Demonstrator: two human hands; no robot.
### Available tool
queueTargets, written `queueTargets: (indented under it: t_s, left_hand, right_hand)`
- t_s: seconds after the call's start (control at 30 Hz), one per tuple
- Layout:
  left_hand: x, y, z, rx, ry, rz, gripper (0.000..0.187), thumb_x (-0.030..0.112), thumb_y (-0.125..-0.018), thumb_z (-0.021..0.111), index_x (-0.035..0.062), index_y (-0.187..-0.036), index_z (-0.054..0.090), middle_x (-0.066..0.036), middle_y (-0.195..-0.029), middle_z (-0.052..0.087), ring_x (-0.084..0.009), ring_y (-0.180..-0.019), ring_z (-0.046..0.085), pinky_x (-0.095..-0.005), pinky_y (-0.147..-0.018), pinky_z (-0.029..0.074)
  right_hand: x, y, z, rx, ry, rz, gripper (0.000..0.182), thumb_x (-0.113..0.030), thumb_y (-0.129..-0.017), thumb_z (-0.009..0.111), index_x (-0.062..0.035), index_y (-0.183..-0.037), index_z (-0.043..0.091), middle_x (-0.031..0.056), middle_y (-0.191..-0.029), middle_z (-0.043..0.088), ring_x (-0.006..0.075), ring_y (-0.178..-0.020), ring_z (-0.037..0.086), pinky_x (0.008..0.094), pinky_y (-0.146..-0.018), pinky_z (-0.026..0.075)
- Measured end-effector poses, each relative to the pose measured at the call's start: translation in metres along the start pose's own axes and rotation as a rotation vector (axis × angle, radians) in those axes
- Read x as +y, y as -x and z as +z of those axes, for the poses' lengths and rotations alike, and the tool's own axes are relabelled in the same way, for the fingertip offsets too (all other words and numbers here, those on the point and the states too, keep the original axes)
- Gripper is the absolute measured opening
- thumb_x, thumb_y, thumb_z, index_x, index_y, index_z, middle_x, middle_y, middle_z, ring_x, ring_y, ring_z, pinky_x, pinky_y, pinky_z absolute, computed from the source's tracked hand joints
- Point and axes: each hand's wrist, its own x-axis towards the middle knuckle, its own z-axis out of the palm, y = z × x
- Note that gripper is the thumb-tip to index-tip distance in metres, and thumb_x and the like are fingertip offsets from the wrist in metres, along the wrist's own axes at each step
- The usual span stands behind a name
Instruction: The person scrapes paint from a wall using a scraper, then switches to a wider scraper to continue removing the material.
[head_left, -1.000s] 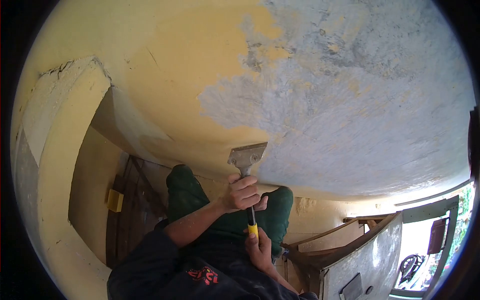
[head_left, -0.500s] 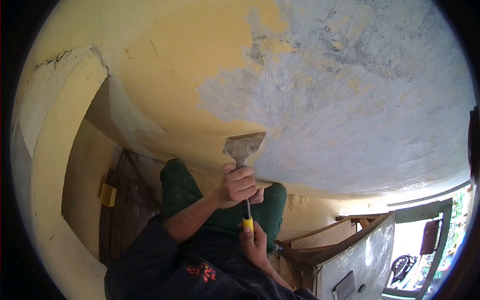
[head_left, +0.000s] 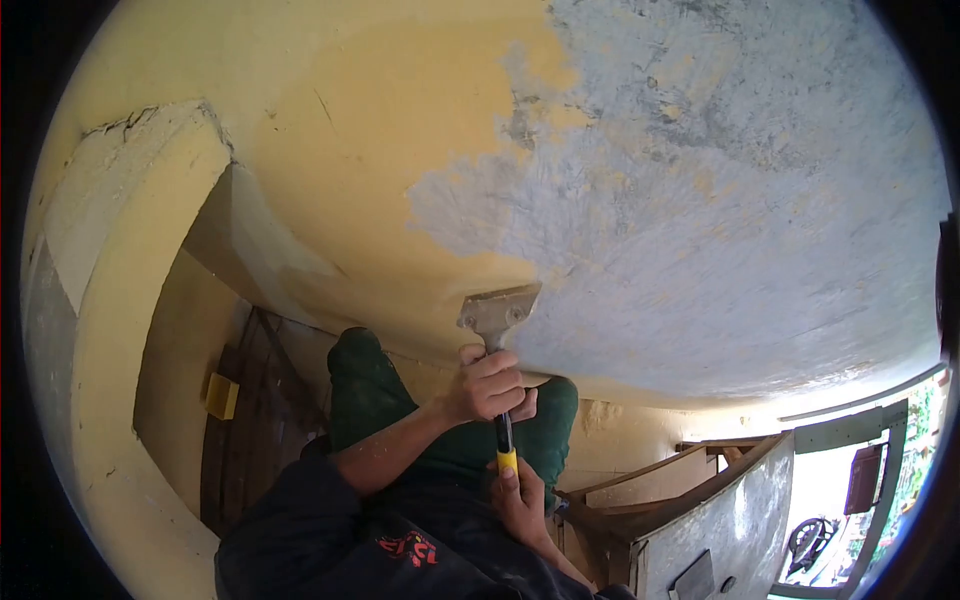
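Note:
A long-handled wall scraper (head_left: 498, 316) has its wide metal blade at the wall, where yellow paint (head_left: 360, 150) borders a bare grey patch (head_left: 640, 230). Around the upper handle, just below the blade head, the fingers of my left hand (head_left: 490, 385) are wrapped. Lower down, my right hand (head_left: 518, 498) grips the yellow end of the black handle, thumb along it. Whether the blade edge presses on the paint cannot be made out exactly.
My knees in green trousers (head_left: 365, 385) are bent close to the wall. An arched opening's edge (head_left: 150, 240) is at left, with a yellow block (head_left: 221, 397) on dark wood inside. A wooden-framed panel (head_left: 720, 510) stands at lower right, near a bright doorway with a wheel (head_left: 810, 543).
The scraper and both hands have shifted slightly down toward my body. The whole view has also moved a little. Both hands keep their hold.

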Motion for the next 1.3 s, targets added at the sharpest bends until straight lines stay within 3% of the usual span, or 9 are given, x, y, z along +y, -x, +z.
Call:
queueTargets:
  t_s: [0.1,0.4,0.47,0.67,0.9,0.97,1.3]
  left_hand:
    - [0.0,-0.009,-0.006,-0.064,0.002,0.002,0.037,0.018,-0.07,0.075,0.018,-0.054,0.041,0.005,-0.062,0.046,-0.0156,-0.08,0.059,-0.0364,-0.072,0.027]
    - [-0.004,-0.015,-0.005,0.047,-0.011,0.035,0.037,0.017,-0.07,0.075,0.0171,-0.054,0.042,0.004,-0.06,0.044,-0.0167,-0.079,0.059,-0.0372,-0.07,0.027]
    - [-0.006,-0.025,-0.012,0.017,-0.031,0.039,0.03,0.014,-0.071,0.073,0.0178,-0.057,0.048,0.006,-0.064,0.048,-0.0123,-0.08,0.061,-0.0331,-0.068,0.028]
    - [-0.006,-0.026,-0.012,0.008,-0.033,0.032,0.027,0.015,-0.072,0.073,0.0185,-0.058,0.049,0.006,-0.065,0.049,-0.0121,-0.082,0.06,-0.0336,-0.07,0.03]
    - [0.002,-0.024,-0.013,-0.032,-0.037,0.026,0.03,0.015,-0.073,0.073,0.0179,-0.058,0.047,0.006,-0.066,0.049,-0.0123,-0.083,0.061,-0.0334,-0.07,0.03]
    - [-0.005,-0.026,-0.014,-0.029,-0.022,0.042,0.031,0.015,-0.073,0.073,0.0177,-0.058,0.046,0.006,-0.066,0.049,-0.0123,-0.082,0.061,-0.0331,-0.071,0.03]
    - [-0.006,-0.031,-0.014,0.011,-0.046,0.05,0.031,0.015,-0.072,0.073,0.0183,-0.058,0.045,0.006,-0.064,0.048,-0.0122,-0.081,0.061,-0.0331,-0.07,0.03]
  right_hand:
    - [-0.004,0.002,0.001,0.006,0.008,-0.003,0.041,-0.038,-0.105,0.051,0.0013,-0.109,0.061,-0.0056,-0.068,0.049,0.0023,-0.058,0.043,0.0211,-0.053,0.035]
    - [-0.01,-0.003,0.0,-0.04,0.028,0.006,0.043,-0.041,-0.105,0.052,0.0012,-0.108,0.06,-0.005,-0.068,0.049,0.0023,-0.06,0.043,0.021,-0.053,0.034]
    - [-0.014,-0.004,0.002,-0.018,0.004,-0.015,0.043,-0.041,-0.105,0.051,0.0011,-0.108,0.06,-0.0051,-0.068,0.049,0.0023,-0.059,0.043,0.0207,-0.053,0.034]
    - [-0.018,-0.005,0.005,-0.047,-0.051,0.006,0.044,-0.041,-0.105,0.05,0.0016,-0.11,0.059,-0.0062,-0.067,0.046,0.002,-0.058,0.041,0.0204,-0.053,0.032]
    - [-0.012,0.0,0.004,-0.044,-0.093,0.009,0.043,-0.041,-0.105,0.051,0.0012,-0.111,0.058,-0.0061,-0.068,0.046,0.0018,-0.057,0.04,0.0202,-0.052,0.031]
    - [-0.006,-0.002,0.007,-0.066,-0.084,0.005,0.043,-0.042,-0.106,0.049,0.0002,-0.114,0.054,-0.0054,-0.065,0.041,0.0028,-0.051,0.034,0.0205,-0.047,0.028]
    - [-0.01,-0.004,0.004,-0.043,0.028,-0.066,0.043,-0.041,-0.106,0.049,0.0009,-0.112,0.055,-0.0053,-0.065,0.042,0.0026,-0.053,0.036,0.0208,-0.047,0.028]
